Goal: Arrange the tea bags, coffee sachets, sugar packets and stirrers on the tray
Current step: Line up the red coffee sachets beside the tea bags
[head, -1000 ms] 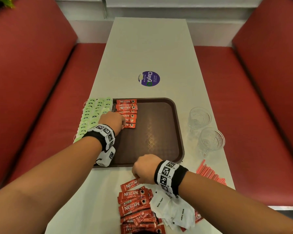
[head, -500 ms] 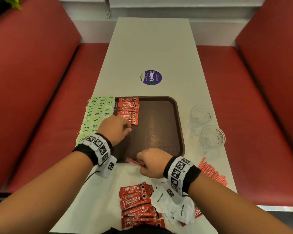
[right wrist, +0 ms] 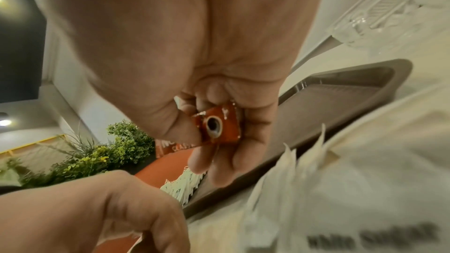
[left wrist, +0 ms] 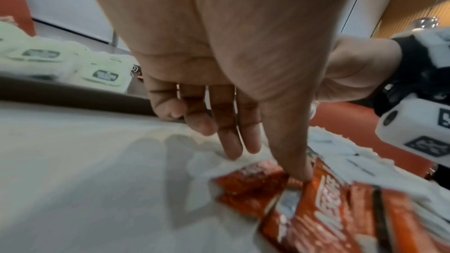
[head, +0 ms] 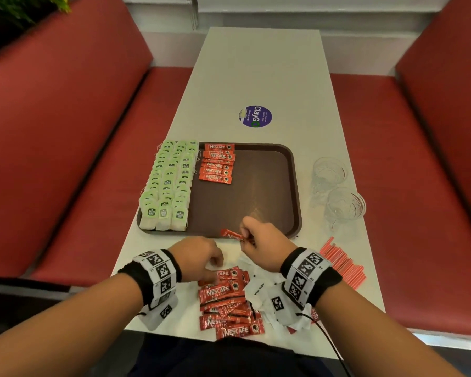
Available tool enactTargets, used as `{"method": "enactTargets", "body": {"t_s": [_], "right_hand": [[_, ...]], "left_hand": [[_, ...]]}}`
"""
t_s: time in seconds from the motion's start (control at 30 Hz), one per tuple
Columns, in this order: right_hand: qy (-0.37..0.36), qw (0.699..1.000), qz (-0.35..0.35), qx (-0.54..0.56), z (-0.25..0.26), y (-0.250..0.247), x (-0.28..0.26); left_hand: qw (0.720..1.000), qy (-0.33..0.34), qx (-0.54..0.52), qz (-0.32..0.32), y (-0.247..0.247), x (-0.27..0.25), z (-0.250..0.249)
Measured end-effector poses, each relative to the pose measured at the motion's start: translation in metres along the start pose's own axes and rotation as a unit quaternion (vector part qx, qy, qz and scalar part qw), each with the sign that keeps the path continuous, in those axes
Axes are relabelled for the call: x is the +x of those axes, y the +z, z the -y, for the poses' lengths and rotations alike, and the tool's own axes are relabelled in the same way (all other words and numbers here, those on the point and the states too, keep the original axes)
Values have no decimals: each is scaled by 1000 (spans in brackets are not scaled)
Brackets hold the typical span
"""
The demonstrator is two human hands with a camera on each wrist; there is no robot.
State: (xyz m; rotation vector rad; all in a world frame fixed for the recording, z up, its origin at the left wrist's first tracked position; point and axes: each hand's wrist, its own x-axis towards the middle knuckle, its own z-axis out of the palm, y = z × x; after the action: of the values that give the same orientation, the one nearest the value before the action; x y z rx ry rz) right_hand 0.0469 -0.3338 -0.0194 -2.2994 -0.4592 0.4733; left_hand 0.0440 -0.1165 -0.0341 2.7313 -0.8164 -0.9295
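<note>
A brown tray (head: 296, 186) lies mid-table. Green tea bags (head: 172, 183) fill its left side in rows, and several red coffee sachets (head: 218, 165) are stacked beside them. My right hand (head: 259, 240) hovers at the tray's near edge and pinches one red coffee sachet (head: 230, 234) (right wrist: 220, 125) between thumb and fingers. My left hand (head: 201, 258) reaches down to the loose pile of coffee sachets (head: 227, 300) in front of me; its thumb (left wrist: 295, 163) presses on the top sachet (left wrist: 324, 195), the fingers (left wrist: 231, 141) straight. White sugar packets (head: 261, 288) lie under my right wrist. Red stirrers (head: 343, 263) lie at the right.
Two clear glasses (head: 329, 172) (head: 344, 208) stand right of the tray. A round purple sticker (head: 255, 116) marks the table beyond it. Red bench seats (head: 408, 186) flank the table on both sides, and a plant (head: 17, 14) is at the far left.
My left hand has pulled back from the sachet stack on the tray to the loose pile. My right hand picked a sachet from that pile and lifted it to the tray's near edge.
</note>
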Motion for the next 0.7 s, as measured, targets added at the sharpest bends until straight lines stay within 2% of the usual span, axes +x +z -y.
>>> {"method": "enactTargets", "body": {"t_s": [0.17, 0.4, 0.6, 0.7], "right_hand": [[15, 1000, 7, 8, -5, 4, -15], [24, 999, 11, -37, -6, 2, -24], [25, 999, -9, -39, -10, -1, -25], [17, 999, -16, -38, -12, -3, -20]], "left_hand": [[1000, 3, -16, 6, 11, 1, -12], [999, -30, -7, -9, 4, 4, -12], [997, -54, -16, -45, -7, 6, -7], [996, -40, -4, -84, -20, 7, -9]]}}
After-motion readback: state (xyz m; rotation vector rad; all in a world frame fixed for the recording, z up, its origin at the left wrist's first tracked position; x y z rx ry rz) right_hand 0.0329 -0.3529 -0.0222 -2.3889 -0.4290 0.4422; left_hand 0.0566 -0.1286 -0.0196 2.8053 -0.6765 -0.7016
